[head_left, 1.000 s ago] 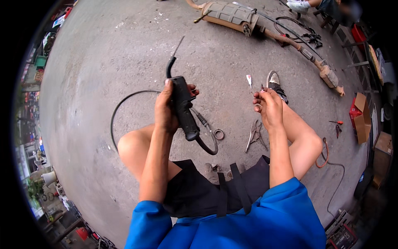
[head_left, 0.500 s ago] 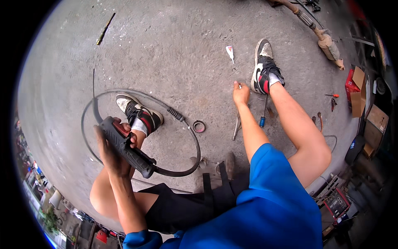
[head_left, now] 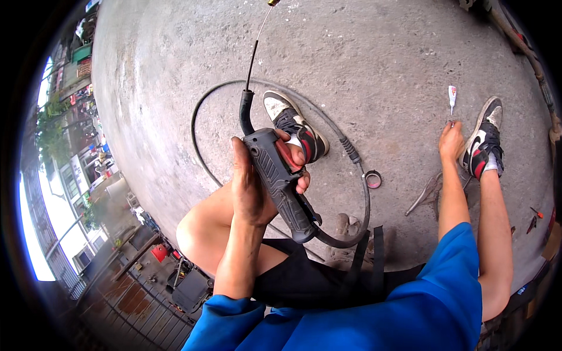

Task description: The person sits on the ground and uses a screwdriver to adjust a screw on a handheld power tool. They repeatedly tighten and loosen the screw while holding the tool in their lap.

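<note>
My left hand (head_left: 249, 193) is wrapped round the black ribbed handle of a welding torch (head_left: 287, 202), its fingers by the red trigger. The torch neck points away from me, and a thin rod runs from it to a brass-coloured end at the top edge. A black cable (head_left: 196, 134) loops from the handle over the floor. My right hand (head_left: 451, 142) is down at the floor beside my right shoe, fingertips pinched together. Whatever they hold is too small to name. Just beyond them lies a small white bottle (head_left: 452, 95) with a thin nozzle.
A tape roll (head_left: 373, 179) lies between my feet. A grey plier-like tool (head_left: 422, 196) is partly behind my right forearm. A small orange-handled tool (head_left: 533, 219) lies at the right. A rusty pipe (head_left: 530, 52) runs along the upper right; clutter lines the left edge.
The view has swung left, so everything sits further right in it. My right hand has reached closer to the white bottle's nozzle. My left hand still grips the welding torch.
</note>
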{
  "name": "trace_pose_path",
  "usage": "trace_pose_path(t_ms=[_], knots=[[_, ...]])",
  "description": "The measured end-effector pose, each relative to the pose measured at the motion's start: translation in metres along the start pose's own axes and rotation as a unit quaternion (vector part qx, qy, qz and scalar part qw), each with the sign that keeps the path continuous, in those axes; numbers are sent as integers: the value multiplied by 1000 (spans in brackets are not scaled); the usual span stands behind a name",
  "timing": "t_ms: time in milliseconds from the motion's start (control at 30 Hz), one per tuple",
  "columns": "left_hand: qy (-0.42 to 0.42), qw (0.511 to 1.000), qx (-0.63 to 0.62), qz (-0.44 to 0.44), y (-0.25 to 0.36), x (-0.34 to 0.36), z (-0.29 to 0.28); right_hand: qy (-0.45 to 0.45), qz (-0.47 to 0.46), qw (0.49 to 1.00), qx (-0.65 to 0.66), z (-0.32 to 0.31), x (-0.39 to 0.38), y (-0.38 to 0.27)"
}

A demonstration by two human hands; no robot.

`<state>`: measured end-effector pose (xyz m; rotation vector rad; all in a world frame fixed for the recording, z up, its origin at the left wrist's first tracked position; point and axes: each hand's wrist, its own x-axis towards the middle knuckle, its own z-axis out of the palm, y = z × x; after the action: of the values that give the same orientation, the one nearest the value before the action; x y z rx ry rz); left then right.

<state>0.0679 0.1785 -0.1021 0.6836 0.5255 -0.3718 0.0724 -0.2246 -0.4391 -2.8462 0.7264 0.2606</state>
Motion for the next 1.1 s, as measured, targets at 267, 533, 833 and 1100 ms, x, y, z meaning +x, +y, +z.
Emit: trace_pose_path(t_ms=[267, 533, 833, 1100], knots=[[-80, 996, -35, -18, -5, -4, 5, 12, 101, 978, 184, 1, -45, -1], [-147, 980, 130, 36, 1, -34, 38, -63, 159, 841, 513, -69, -158, -92], [-117, 979, 144, 87, -18, -67, 61, 109, -82, 785, 605, -292, -298, -200], [-41, 977, 104, 183, -30, -84, 65, 108, -100, 775, 615, -303, -312, -207]])
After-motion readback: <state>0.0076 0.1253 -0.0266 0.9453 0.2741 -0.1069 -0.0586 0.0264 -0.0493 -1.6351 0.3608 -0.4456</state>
